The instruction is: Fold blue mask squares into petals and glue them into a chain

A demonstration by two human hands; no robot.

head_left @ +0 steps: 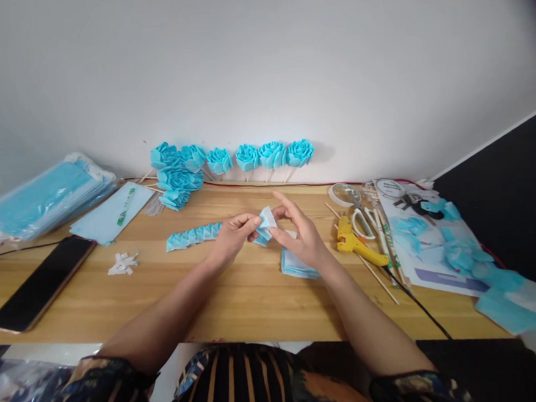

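Observation:
Between my hands is a small blue-and-white fabric piece (266, 220), partly folded. My left hand (234, 235) pinches it between thumb and fingers. My right hand (300, 232) is at its other side, thumb and fingertips at its edge with the index finger raised; whether they grip it is hard to see. Under my right hand lies a stack of blue-and-white fabric squares (295, 265), partly covered. A row of folded blue petals (192, 236) lies left of my left hand, its right end reaching behind the hand.
Blue fabric roses (247, 158) on sticks line the wall. At left are packaged blue sheets (42, 195), a phone (42, 284) and white scraps (122, 264). At right lie a yellow glue gun (358, 243), scissors (364, 222), a tape roll (340, 194) and a sheet with blue scraps (432, 275).

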